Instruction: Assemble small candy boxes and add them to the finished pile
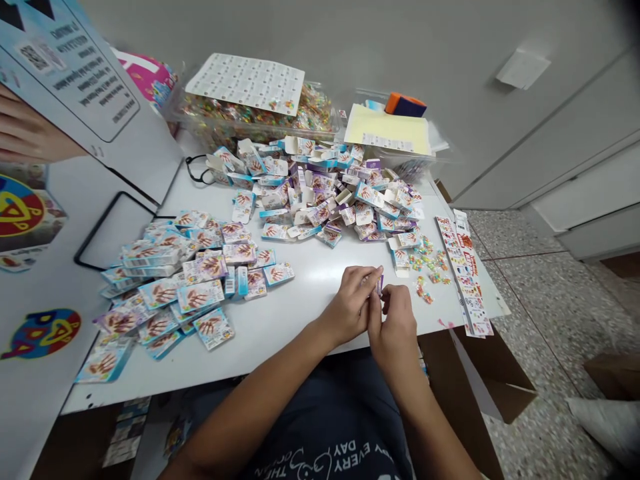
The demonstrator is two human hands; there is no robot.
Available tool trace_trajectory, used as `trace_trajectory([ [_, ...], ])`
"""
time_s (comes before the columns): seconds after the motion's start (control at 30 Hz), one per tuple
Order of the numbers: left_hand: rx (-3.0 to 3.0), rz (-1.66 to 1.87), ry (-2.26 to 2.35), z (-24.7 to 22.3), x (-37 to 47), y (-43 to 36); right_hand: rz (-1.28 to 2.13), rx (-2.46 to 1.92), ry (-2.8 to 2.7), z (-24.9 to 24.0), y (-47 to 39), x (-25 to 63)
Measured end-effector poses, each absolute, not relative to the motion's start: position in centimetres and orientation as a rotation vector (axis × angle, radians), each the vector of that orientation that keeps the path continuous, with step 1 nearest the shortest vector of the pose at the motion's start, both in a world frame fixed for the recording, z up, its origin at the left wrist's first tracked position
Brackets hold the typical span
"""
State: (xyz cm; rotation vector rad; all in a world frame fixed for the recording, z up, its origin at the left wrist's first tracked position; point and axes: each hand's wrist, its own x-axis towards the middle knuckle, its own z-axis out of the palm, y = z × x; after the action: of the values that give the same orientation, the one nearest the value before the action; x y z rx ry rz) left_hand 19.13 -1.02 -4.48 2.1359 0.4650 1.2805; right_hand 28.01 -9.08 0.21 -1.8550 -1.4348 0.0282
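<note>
A small cardboard box (379, 285) is pinched between the fingertips of the left hand (350, 305) and the right hand (395, 320), just above the near edge of the white surface (310, 280). Only a sliver of it shows between the fingers: a purple-and-white edge, standing roughly upright. Its printed face is mostly hidden by the fingers, so whether its flaps are open or shut cannot be told. It sits just left of a scatter of small colourful sweets (427, 267), near but not touching them
</note>
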Motion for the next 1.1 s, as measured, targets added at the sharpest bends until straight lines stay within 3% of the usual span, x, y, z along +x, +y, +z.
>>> trace_trajectory([
  [0.1, 2.174, 1.267, 0.439, -4.3, 19.0, -0.9, 0.101, -1.802, -1.523, 0.6, -9.1, 29.1],
  [0.3, 2.205, 1.213, 0.507, -3.7, 18.6, -0.3, 0.598, -1.682, -1.65, 2.3, -9.9, 33.8],
  [0.47, 2.183, 1.431, 0.55, -2.7, 15.1, 0.1, 0.435, -1.793, -1.608, 2.1, -12.6, 40.0],
  [0.63, 2.35, 1.374, 1.212, -3.3, 8.6, 1.0, 0.196, -1.988, -1.588, 1.6, -14.2, 50.8],
  [0.73, 2.408, 1.466, 1.373, -4.1, 5.9, 1.9, 0.011, -2.087, -1.593, 0.5, -12.8, 56.8],
  [0.83, 2.441, 1.492, 1.553, -4.7, 5.1, 3.0, 0.099, -2.169, -1.668, -0.9, -10.2, 60.7],
  [0.93, 2.451, 1.296, 1.717, -5.1, 5.6, 4.1, 0.278, -2.234, -1.714, -1.9, -7.9, 62.5],
  [1.1, 2.494, 1.076, 1.635, -5.7, 6.2, 4.6, 0.369, -2.264, -1.735, -2.9, -6.9, 62.9],
])
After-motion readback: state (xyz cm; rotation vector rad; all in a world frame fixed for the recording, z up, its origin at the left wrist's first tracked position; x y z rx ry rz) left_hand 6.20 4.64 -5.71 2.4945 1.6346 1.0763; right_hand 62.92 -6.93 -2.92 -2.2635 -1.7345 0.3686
